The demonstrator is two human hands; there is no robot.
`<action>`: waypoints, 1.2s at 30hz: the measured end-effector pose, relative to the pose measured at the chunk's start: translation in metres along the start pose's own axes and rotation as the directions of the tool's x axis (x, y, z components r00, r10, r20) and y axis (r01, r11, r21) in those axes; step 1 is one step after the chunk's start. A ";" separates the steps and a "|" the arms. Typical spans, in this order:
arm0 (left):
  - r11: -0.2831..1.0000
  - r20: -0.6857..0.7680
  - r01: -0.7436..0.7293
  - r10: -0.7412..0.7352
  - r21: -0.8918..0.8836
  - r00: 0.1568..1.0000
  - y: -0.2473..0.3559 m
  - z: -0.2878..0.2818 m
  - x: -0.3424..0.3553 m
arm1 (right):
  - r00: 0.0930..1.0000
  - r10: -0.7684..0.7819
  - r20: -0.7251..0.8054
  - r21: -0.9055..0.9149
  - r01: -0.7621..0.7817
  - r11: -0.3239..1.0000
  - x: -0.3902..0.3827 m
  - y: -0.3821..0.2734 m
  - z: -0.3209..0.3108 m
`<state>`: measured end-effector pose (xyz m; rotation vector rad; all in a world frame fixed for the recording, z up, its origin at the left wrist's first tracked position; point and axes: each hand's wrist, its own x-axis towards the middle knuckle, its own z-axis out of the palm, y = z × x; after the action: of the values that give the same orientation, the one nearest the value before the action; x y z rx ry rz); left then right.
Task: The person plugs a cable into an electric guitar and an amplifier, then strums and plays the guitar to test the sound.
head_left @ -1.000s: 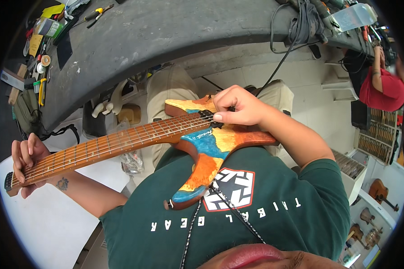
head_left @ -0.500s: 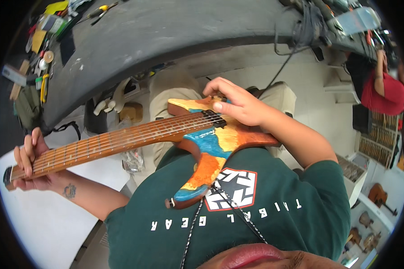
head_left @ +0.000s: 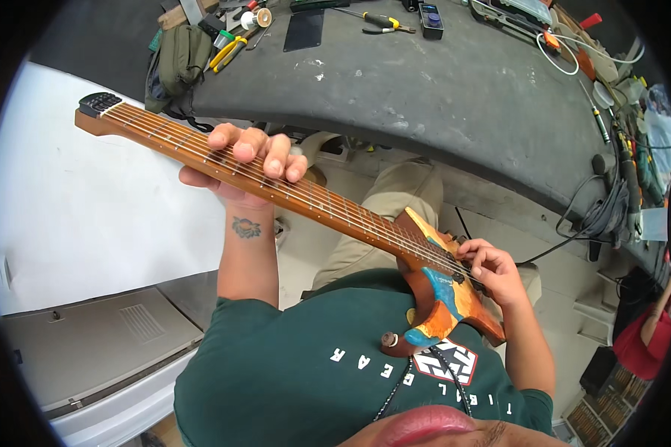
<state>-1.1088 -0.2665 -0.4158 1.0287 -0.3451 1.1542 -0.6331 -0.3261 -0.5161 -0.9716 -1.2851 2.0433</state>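
My left hand (head_left: 261, 153) is wrapped round the long wooden neck (head_left: 335, 212) of an electric guitar, fingertips on the strings, several frets from the black headstock (head_left: 99, 103) at upper left. The guitar body (head_left: 443, 304), patched in blue, yellow and orange wood, rests against my green shirt. At the bridge, my right hand (head_left: 492, 264) has its fingers curled at the strings; whether anything is pinched between them is too small to tell.
A dark workbench (head_left: 380, 82) holds pliers (head_left: 231, 54), a green bag (head_left: 179, 63), a small pedal (head_left: 431, 21) and coiled cables (head_left: 604, 208). A white board (head_left: 89, 194) lies at left. A person in red (head_left: 641, 339) is at far right.
The view has swung left, putting the guitar lower right. My left hand has slid along the neck away from the headstock. My right hand's fingers are bent over the strings.
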 end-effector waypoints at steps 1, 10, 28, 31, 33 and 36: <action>1.000 0.010 -0.009 0.009 0.000 1.000 -0.003 -0.005 0.003 | 0.998 -0.036 0.058 -0.002 0.036 0.999 0.000 -0.001 -0.002; 0.997 -0.102 -0.017 0.010 -0.074 0.995 -0.012 -0.001 0.007 | 0.990 -0.043 0.134 -0.075 0.054 0.996 0.022 -0.013 -0.005; 0.998 -0.163 -0.034 0.024 -0.057 0.986 -0.021 0.008 0.010 | 0.999 0.034 0.000 -0.234 -0.034 0.972 0.021 -0.010 0.005; 0.994 -0.179 -0.024 0.005 -0.109 0.984 -0.020 0.012 0.008 | 0.999 -0.028 0.024 0.029 0.028 0.999 0.017 -0.013 0.004; 0.993 -0.185 -0.043 0.021 -0.114 0.983 -0.023 0.012 0.009 | 0.995 -0.063 0.079 0.031 0.060 0.998 0.017 -0.014 0.002; 0.995 -0.211 -0.050 0.032 -0.084 0.977 -0.024 0.015 0.011 | 0.994 -0.023 0.110 -0.108 0.035 0.994 0.019 -0.014 0.001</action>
<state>-1.0796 -0.2731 -0.4117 0.8168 -0.2481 1.2615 -0.6448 -0.3064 -0.5084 -0.8949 -1.4738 2.0460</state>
